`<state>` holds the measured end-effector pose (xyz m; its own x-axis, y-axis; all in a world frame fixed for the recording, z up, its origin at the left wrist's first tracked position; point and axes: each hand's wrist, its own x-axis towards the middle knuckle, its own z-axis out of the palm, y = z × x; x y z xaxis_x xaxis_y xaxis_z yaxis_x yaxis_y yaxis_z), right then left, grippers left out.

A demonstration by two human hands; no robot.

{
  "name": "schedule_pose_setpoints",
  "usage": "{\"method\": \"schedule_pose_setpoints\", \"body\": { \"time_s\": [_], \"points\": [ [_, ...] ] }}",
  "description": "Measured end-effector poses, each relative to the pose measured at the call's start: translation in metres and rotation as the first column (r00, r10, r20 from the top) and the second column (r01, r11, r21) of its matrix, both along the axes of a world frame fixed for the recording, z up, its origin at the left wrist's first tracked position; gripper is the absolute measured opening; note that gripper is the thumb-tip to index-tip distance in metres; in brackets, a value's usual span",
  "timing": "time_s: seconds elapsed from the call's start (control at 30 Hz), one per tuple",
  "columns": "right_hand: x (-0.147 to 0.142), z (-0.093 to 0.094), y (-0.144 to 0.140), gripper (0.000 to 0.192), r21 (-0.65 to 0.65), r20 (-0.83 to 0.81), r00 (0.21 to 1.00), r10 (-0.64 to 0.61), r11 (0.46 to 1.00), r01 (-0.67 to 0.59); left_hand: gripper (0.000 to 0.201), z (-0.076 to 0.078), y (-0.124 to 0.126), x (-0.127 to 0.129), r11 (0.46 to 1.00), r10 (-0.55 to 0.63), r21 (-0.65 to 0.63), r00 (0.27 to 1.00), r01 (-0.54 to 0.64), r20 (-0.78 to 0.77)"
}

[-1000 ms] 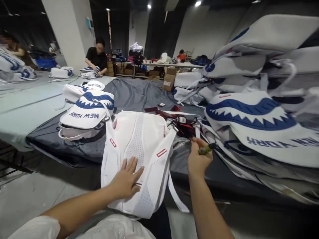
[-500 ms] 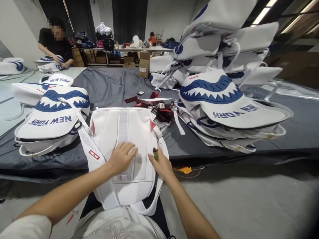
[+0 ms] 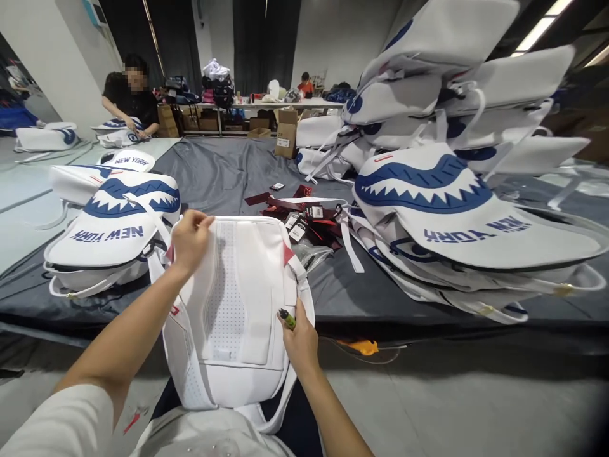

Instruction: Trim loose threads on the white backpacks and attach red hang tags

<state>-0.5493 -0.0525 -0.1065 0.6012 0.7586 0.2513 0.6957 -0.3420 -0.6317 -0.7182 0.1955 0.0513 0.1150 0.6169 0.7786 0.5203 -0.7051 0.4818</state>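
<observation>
White backpack (image 3: pixel 238 304) lies back-up at the worktop's (image 3: pixel 361 292) near edge. Right hand (image 3: pixel 299 336) at 5 o'clock pinches a green pen (image 3: pixel 287 318), resting on its side; left hand (image 3: pixel 188 240) at 11 o'clock grips the top corner. Probably light, soft, floppy: hold by top edge or straps. Finished backpacks (image 3: pixel 442 209) stacked at 2 o'clock.

Bag workshop: stacked backpacks (image 3: pixel 442 209), cartons (image 3: pixel 286 132), worktables (image 3: pixel 266 108).

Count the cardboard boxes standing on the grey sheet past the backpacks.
1: a cardboard box stands on the grey sheet at its far edge. More boxes sit under the back table, partly hidden.
</observation>
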Motion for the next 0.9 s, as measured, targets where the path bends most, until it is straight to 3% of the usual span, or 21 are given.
{"method": "schedule_pose_setpoints", "body": {
  "time_s": [0.07, 0.1, 0.13, 0.2, 0.27, 0.33, 0.43, 0.5, 0.57, 0.63, 0.73, 0.8, 0.9],
  "points": [
    [-0.007, -0.005, -0.003, 0.051, 0.103, 0.040, 0.999, 0.034, 0.994, -0.038, 0.027, 0.011, -0.011, -0.018, 0.991, -0.061, 0.122, 0.998, 0.060, 0.003],
    [-0.012, -0.006, -0.004, 0.050, 0.150, 0.063, 0.996, 0.062, 0.986, -0.070, 0.030, 0.015, -0.021, -0.023, 0.959, -0.141, 0.232, 0.984, 0.164, -0.111],
    [-0.017, -0.004, -0.005, 0.049, 0.190, 0.084, 0.992, 0.093, 0.976, -0.107, 0.031, 0.018, -0.032, -0.023, 0.894, -0.219, 0.325, 0.933, 0.309, -0.287],
    [-0.027, 0.001, -0.007, 0.047, 0.237, 0.114, 0.983, 0.145, 0.957, -0.169, 0.032, 0.019, -0.055, -0.015, 0.717, -0.284, 0.358, 0.720, 0.598, -0.634],
    [-0.034, 0.006, -0.008, 0.046, 0.235, 0.108, 0.981, 0.163, 0.954, -0.184, 0.035, 0.015, -0.071, -0.001, 0.621, -0.263, 0.281, 0.533, 0.731, -0.804],
    [-0.038, 0.008, -0.009, 0.046, 0.198, 0.078, 0.986, 0.147, 0.967, -0.160, 0.040, 0.007, -0.079, 0.011, 0.615, -0.253, 0.206, 0.437, 0.761, -0.863],
    [-0.039, 0.005, -0.007, 0.059, 0.116, 0.050, 0.992, 0.115, 0.986, -0.120, 0.040, -0.004, -0.078, 0.019, 0.637, -0.296, 0.089, 0.350, 0.766, -0.889],
    [-0.039, 0.004, -0.004, 0.067, 0.049, 0.045, 0.993, 0.107, 0.993, -0.109, 0.038, -0.009, -0.070, 0.021, 0.642, -0.327, 0.062, 0.347, 0.764, -0.879],
    [-0.038, 0.007, 0.002, 0.070, -0.015, 0.031, 0.994, 0.104, 0.995, -0.103, 0.035, -0.009, -0.054, 0.023, 0.663, -0.311, 0.107, 0.402, 0.741, -0.861],
    [-0.038, 0.014, 0.008, 0.071, -0.066, 0.009, 0.995, 0.099, 0.993, -0.098, 0.036, -0.004, -0.030, 0.022, 0.694, -0.244, 0.174, 0.455, 0.699, -0.856],
    [-0.036, 0.026, 0.016, 0.072, -0.128, -0.003, 0.995, 0.096, 0.987, -0.096, 0.037, 0.007, 0.013, 0.018, 0.710, -0.178, 0.225, 0.479, 0.667, -0.859],
    [-0.035, 0.030, 0.021, 0.072, -0.151, 0.001, 0.994, 0.108, 0.983, -0.106, 0.037, 0.011, 0.040, 0.014, 0.738, -0.180, 0.257, 0.549, 0.624, -0.817],
    [-0.031, 0.032, 0.024, 0.070, -0.130, -0.012, 0.993, 0.118, 0.984, -0.119, 0.042, 0.004, 0.064, 0.015, 0.795, -0.200, 0.284, 0.674, 0.536, -0.711]
  ]
}}
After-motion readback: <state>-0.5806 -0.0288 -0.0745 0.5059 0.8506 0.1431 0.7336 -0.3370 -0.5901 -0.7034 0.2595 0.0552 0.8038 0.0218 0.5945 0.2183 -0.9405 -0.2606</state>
